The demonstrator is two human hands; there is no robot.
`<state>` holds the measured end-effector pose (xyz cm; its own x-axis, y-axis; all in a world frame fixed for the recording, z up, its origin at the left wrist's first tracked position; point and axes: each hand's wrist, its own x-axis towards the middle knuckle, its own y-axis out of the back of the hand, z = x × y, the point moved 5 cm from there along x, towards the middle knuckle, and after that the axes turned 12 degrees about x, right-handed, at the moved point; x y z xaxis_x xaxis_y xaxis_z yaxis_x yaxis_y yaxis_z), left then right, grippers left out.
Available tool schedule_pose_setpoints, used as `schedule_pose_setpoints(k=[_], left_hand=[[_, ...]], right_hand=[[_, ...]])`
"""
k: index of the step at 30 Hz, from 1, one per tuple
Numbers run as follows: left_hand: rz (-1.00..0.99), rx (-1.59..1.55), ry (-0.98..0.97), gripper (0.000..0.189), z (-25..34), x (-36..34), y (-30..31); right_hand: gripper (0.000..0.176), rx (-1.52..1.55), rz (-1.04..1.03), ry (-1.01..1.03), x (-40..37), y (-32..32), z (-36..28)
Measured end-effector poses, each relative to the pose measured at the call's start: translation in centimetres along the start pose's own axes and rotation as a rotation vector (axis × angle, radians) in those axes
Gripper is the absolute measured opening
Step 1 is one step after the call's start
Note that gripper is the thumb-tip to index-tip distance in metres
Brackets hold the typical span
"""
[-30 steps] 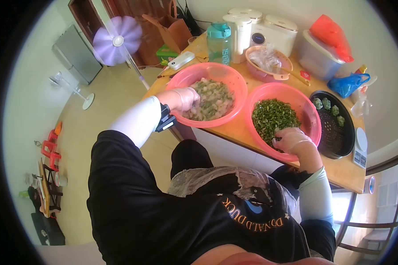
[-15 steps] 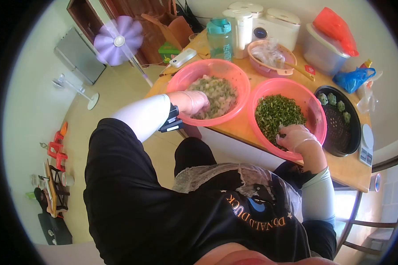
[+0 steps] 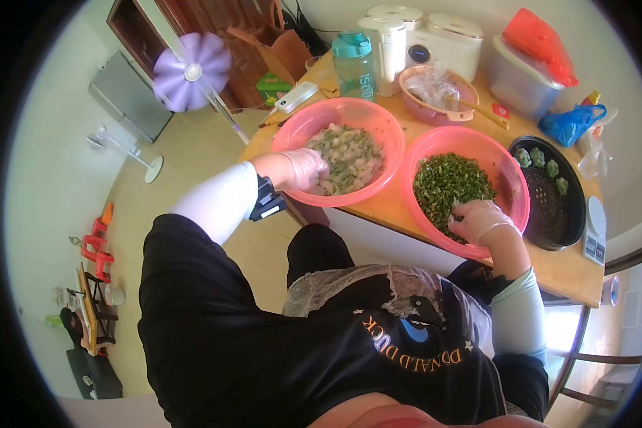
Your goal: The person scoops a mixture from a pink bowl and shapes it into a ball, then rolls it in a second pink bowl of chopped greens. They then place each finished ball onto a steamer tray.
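Note:
My left hand (image 3: 305, 170), in a clear glove, is in the left pink bowl (image 3: 289, 128), touching a pale mixture flecked with green (image 3: 349, 155). Its fingertips are hidden, so its grip is unclear. In the right pink bowl (image 3: 508, 171), my gloved right hand (image 3: 476, 220) rests at the near side of the chopped greens (image 3: 451, 182). The fingers of that hand are curled round some greens. A black round tray (image 3: 549, 203) with holes stands right of this bowl and holds several pale green lumps (image 3: 537, 158) at its far side.
A small scale (image 3: 595, 228) sits right of the tray. Behind the bowls are a teal bottle (image 3: 354, 68), a white appliance (image 3: 451, 46), a strainer bowl (image 3: 415, 103), a lidded tub (image 3: 524, 89) and a blue bag (image 3: 572, 127). A purple fan (image 3: 192, 73) stands left of the table.
My left hand has shifted slightly left and down within its bowl. My right hand has barely moved. The whole view has tilted a little.

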<state>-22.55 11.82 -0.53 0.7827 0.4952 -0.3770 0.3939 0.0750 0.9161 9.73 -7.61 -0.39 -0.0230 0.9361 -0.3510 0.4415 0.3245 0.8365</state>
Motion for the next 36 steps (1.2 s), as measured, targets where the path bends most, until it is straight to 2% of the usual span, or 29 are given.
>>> schedule_pose_setpoints(k=[2, 3, 4, 5, 6, 7, 8, 9, 11, 12, 14, 15, 17, 18, 20, 21, 23, 24, 26, 28, 30, 31, 32, 34, 36], left_hand=[[-0.089, -0.009, 0.021, 0.030, -1.2, 1.7, -2.3], [-0.107, -0.105, -0.009, 0.019, -1.7, 2.2, -3.0], [0.084, -0.015, -0.257, 0.014, -1.5, 2.2, -2.5], [0.134, -0.034, -0.254, 0.014, -3.5, 3.6, -4.9], [0.135, -0.092, -0.285, 0.012, -3.6, 3.9, -4.6], [0.146, 0.010, -0.228, 0.007, -3.5, 3.8, -4.1], [0.277, -0.202, -0.238, 0.004, -3.4, 2.8, -2.7], [0.289, -0.076, -0.106, 0.006, -3.9, 2.7, -2.6], [0.309, -0.682, 0.128, 0.010, -6.0, 2.0, -1.9], [0.309, -0.678, 0.116, 0.010, -5.8, 1.7, -1.2], [0.387, -1.081, 0.301, 0.007, -5.6, -0.5, 1.6], [0.388, -1.081, 0.299, 0.007, -5.4, -0.5, 2.1], [0.575, -1.516, 0.303, 0.006, -5.6, -1.0, 3.0], [0.581, -1.515, 0.301, 0.006, -5.2, -1.0, 3.5], [0.723, -1.804, 0.271, 0.008, -4.2, -1.2, 3.8], [0.716, -1.809, 0.275, 0.008, -3.1, -0.8, 4.0], [0.959, -2.217, 0.306, 0.007, -2.3, -0.4, 4.1], [0.961, -2.217, 0.301, 0.007, -2.8, 0.2, 3.1], [0.985, -2.519, 0.030, 0.011, -3.2, 1.8, 1.4], [1.053, -2.566, 0.091, 0.015, -1.9, 2.2, 0.7], [0.861, -2.702, -0.345, 0.018, -0.1, 2.6, 1.1], [0.836, -2.792, -0.367, 0.017, 0.3, 3.2, 0.9], [0.768, -2.842, -0.494, 0.018, 0.9, 3.4, 1.1], [1.044, -2.893, 0.123, 0.024, 4.8, 1.5, 4.5], [1.106, -2.902, 0.153, 0.029, 7.0, 0.5, 6.2]], right_hand=[[0.036, -0.012, 0.007, 0.030, 0.3, -0.3, 0.0], [0.036, -0.031, 0.016, 0.052, 0.3, -0.4, 0.4], [0.039, -0.062, -0.015, 0.071, 0.4, -0.4, 0.5], [0.042, -0.089, -0.042, 0.072, 0.5, -0.5, 0.6], [0.042, -0.092, -0.032, 0.106, 0.5, -0.8, 0.8], [0.044, -0.099, -0.013, 0.081, 0.7, -1.3, 1.4], [0.046, -0.076, -0.035, 0.018, 0.2, -0.8, 0.9], [0.046, -0.065, -0.008, 0.028, 0.0, -0.8, 0.9], [0.046, -0.032, -0.001, -0.013, -0.1, -0.7, 1.1], [0.046, -0.012, -0.019, -0.027, -0.1, -0.8, 1.0], [0.046, -0.025, -0.024, -0.038, -0.1, -0.6, 1.0], [0.044, -0.022, -0.030, -0.022, 0.1, -0.8, 1.2], [0.043, -0.024, -0.030, 0.002, 0.2, -0.9, 1.1], [0.043, -0.005, -0.024, -0.001, 0.0, -0.7, 1.0], [0.043, 0.016, -0.025, -0.005, 0.1, -0.8, 0.9], [0.043, -0.006, -0.032, -0.023, 0.2, -0.9, 1.0], [0.044, -0.030, -0.034, -0.043, 0.3, -1.0, 1.2], [0.044, -0.023, -0.044, -0.039, 0.3, -1.1, 1.2], [0.044, -0.024, -0.048, -0.030, 0.3, -1.0, 1.1], [0.044, -0.026, -0.037, -0.022, 0.0, -1.0, 1.1], [0.044, -0.050, -0.045, -0.010, 0.0, -0.9, 0.9], [0.044, -0.070, -0.054, 0.001, 0.0, -0.9, 0.7], [0.044, -0.083, -0.061, 0.015, -0.1, -0.8, 0.3], [0.043, -0.040, -0.054, -0.034, -0.7, -0.4, 0.2], [0.043, -0.057, -0.069, -0.030, -0.4, -0.6, 0.4]])
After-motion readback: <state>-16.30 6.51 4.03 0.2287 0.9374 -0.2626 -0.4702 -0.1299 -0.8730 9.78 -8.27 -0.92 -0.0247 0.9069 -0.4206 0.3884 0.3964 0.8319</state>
